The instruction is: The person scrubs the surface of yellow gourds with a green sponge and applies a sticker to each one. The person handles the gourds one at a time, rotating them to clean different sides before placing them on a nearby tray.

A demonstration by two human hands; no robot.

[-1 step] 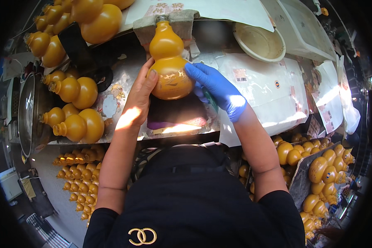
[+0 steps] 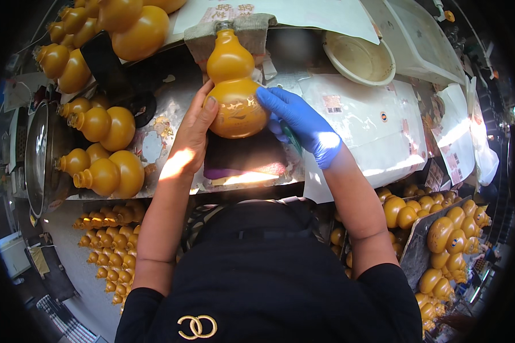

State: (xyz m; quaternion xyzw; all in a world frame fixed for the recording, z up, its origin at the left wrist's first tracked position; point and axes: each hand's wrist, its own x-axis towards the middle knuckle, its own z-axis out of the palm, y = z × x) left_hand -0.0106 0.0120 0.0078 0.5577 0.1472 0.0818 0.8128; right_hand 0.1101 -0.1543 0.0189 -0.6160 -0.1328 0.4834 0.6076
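A glossy amber gourd-shaped bottle lies with its neck pointing away from me, the neck resting on a folded grey cloth. My bare left hand is closed around the left side of its wide lower bulb, thumb on top. On the opposite side, my right hand, in a blue glove, grips the same bulb with the thumb pressed on it. Under the right palm sits a dark green object, mostly hidden. Pale markings show on the bulb's near face. A dark pad lies below the bottle.
More amber gourd bottles lie at the left of the worktable, beside a round metal pan. White printed sheets cover the right side. A cream bowl and a clear plastic bin stand beyond. Racked bottles flank me below.
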